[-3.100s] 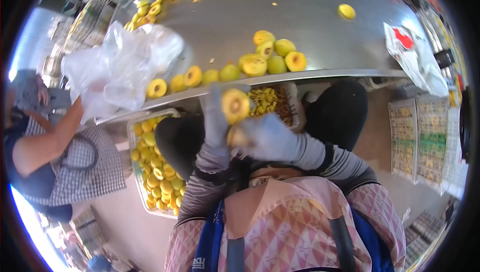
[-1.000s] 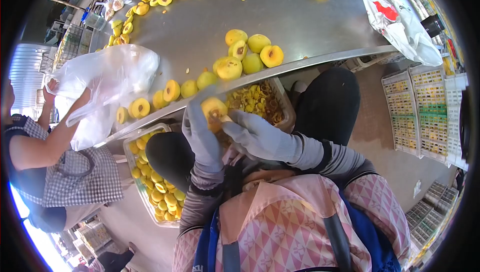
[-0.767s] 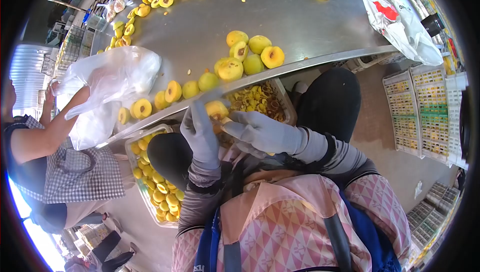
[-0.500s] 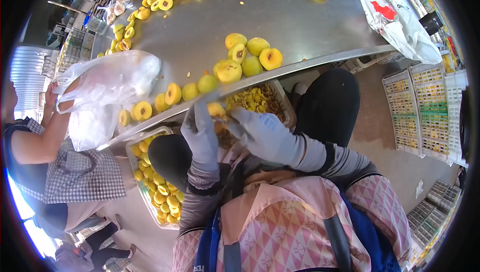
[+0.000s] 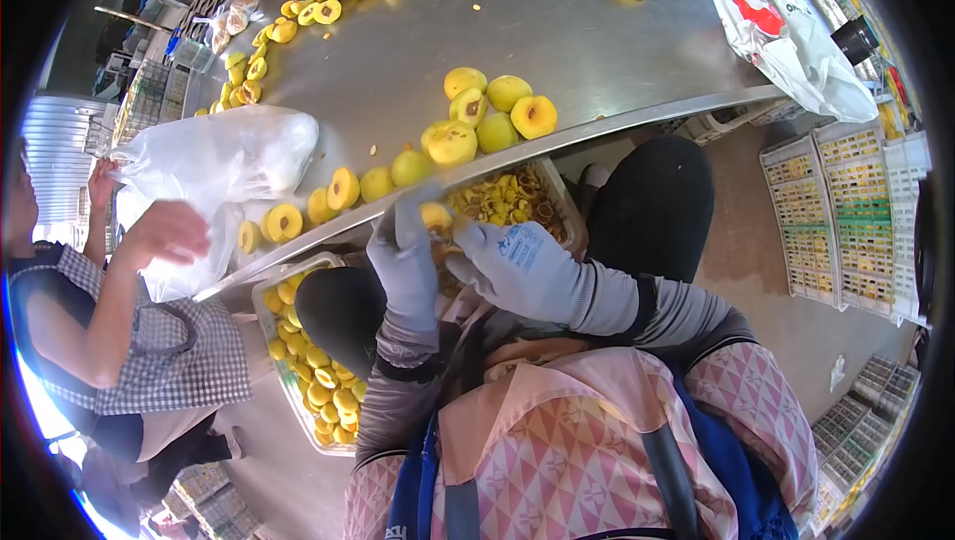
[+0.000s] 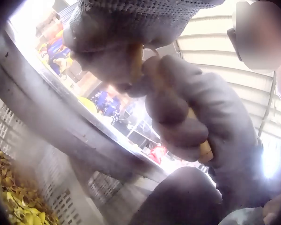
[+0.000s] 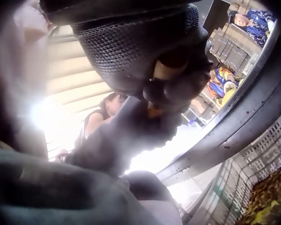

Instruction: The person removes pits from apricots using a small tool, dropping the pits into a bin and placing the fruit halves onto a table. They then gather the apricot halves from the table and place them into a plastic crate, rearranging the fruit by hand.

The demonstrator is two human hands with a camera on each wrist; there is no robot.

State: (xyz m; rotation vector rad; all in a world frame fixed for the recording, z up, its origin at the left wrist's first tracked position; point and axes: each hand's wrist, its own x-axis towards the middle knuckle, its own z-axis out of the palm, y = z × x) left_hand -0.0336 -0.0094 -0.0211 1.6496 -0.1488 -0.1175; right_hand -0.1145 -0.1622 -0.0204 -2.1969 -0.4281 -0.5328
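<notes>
Both hands wear grey gloves and meet over my lap, just below the table edge. My left hand (image 5: pixel 403 257) holds a yellow peach half (image 5: pixel 435 216), its cut side partly hidden by the fingers. Close against the fruit, my right hand (image 5: pixel 517 262) grips a slim coring tool. The tool's pale handle (image 6: pixel 205 152) pokes out below the curled fingers in the left wrist view, and a thin curved metal end shows near the fruit. On the table edge ahead sits a pile of peaches (image 5: pixel 453 142), some whole-looking, some cut side up.
Below the hands stands a crate of peels and pits (image 5: pixel 575 227). A white crate of peach halves (image 5: pixel 269 316) is at left. Another person (image 5: pixel 80 311) stands beside a clear plastic bag (image 5: pixel 229 152) on the metal table (image 5: pixel 557 33). A white-red bag (image 5: pixel 796 58) lies right.
The peach half, held up earlier, is now lower between the hands. My right hand has turned, showing the glove's blue print. The other person's near hand has come away from the plastic bag.
</notes>
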